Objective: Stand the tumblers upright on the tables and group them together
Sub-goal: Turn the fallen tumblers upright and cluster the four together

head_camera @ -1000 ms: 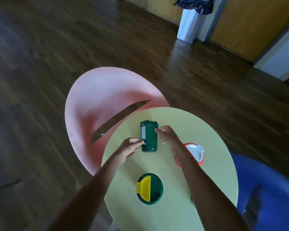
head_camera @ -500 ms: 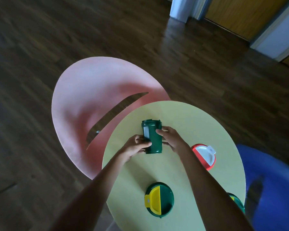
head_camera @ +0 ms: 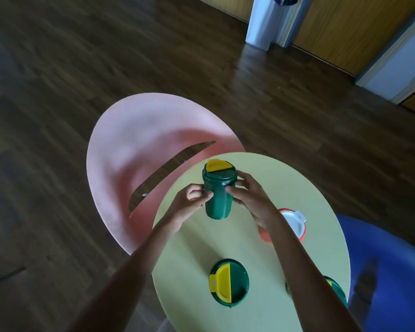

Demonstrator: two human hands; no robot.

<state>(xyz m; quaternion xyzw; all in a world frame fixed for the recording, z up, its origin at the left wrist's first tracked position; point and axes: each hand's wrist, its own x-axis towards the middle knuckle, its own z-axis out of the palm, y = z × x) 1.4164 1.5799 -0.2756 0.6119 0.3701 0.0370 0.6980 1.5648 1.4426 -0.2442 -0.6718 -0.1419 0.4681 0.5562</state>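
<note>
Yellow-green and round, the nearest table point(head_camera: 261, 295) fills the lower centre and lower right of the frame, with both bare forearms reaching up over it from the bottom edge. Closest on its top, low and centre, stands a dark green tumbler point(head_camera: 229, 283) seen from straight above, its lid half yellow. At the lower right, a second green tumbler point(head_camera: 338, 289) stands mostly hidden behind the right forearm, near the table's right rim. Further up, at the right of centre, a red tumbler with a white lid point(head_camera: 294, 224) stands upright, partly covered by the right wrist. Beyond these, near the table's far edge at frame centre, both hands hold a third green tumbler with a yellow lid flap point(head_camera: 218, 191). It is upright, its top leaning slightly away; whether its base touches the tabletop cannot be told. The left hand point(head_camera: 192, 200) presses its fingertips against the tumbler's left side, and the right hand point(head_camera: 248, 197) wraps its fingers round the right side and behind the lid rim. A blue surface point(head_camera: 388, 271) shows at the lower right edge. Past the held tumbler, a pink round table point(head_camera: 134, 140) lies partly under the yellow-green one, centre left. Dark wooden floor point(head_camera: 82, 56) spreads across the upper frame, and a pale cylindrical bin point(head_camera: 261, 22) stands against wooden panels at the top right.
</note>
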